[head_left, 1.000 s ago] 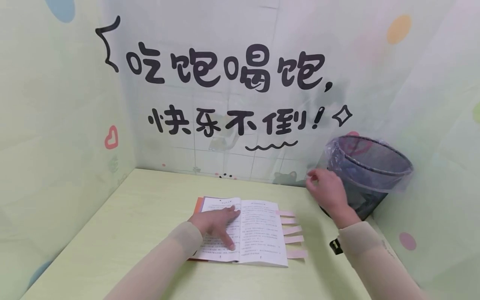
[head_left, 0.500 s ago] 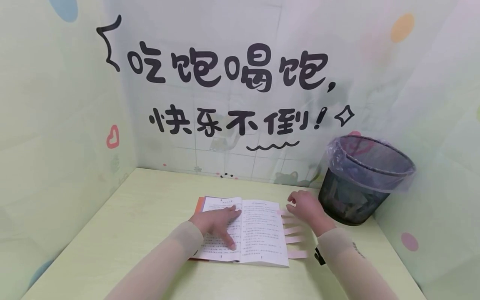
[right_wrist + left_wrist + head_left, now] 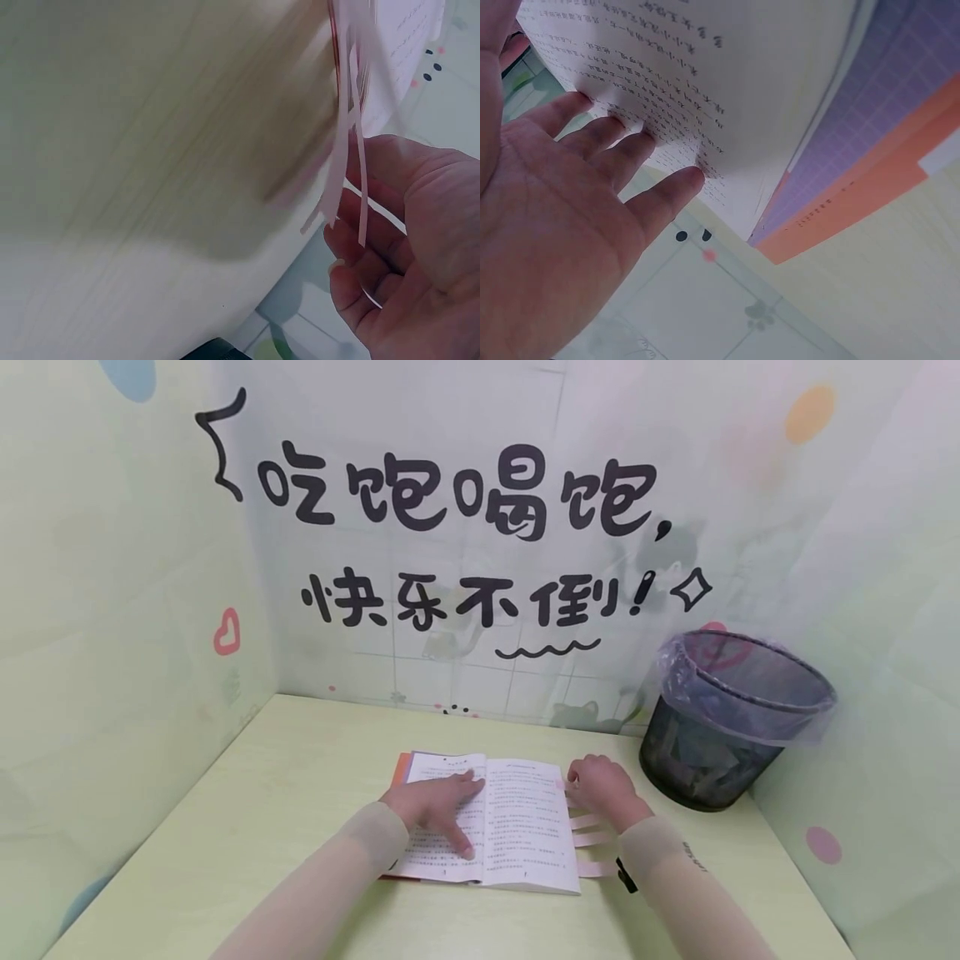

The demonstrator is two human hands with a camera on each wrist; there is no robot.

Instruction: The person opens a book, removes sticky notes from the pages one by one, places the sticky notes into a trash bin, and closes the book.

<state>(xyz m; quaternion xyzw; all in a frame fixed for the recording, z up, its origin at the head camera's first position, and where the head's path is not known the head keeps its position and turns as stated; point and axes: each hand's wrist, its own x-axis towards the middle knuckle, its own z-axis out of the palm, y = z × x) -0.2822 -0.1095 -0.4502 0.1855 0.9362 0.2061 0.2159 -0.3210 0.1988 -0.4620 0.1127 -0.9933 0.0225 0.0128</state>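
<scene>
An open book point(image 3: 525, 835) lies on the table, printed pages up, with an orange and purple cover edge point(image 3: 900, 172) at its left. My left hand point(image 3: 438, 810) rests on the left page, fingers spread and thumb apart; its fingertips touch the paper in the left wrist view. Several pink sticky tabs point(image 3: 596, 868) jut from the right page edge. At the upper tabs, my right hand point(image 3: 603, 789) has curled fingers and seems to pinch one between thumb and forefinger. In the right wrist view, hanging tabs point(image 3: 341, 172) partly cover the fingertips of that hand.
Behind and right of the book stands a black mesh waste bin point(image 3: 701, 756) with a translucent purple liner. Printed wall sheets point(image 3: 465, 685) enclose the pale table point(image 3: 225, 852) at the back and sides.
From beside the bin, my right hand has moved left and down to the tabs at the book's right edge. My left hand has stayed on the left page.
</scene>
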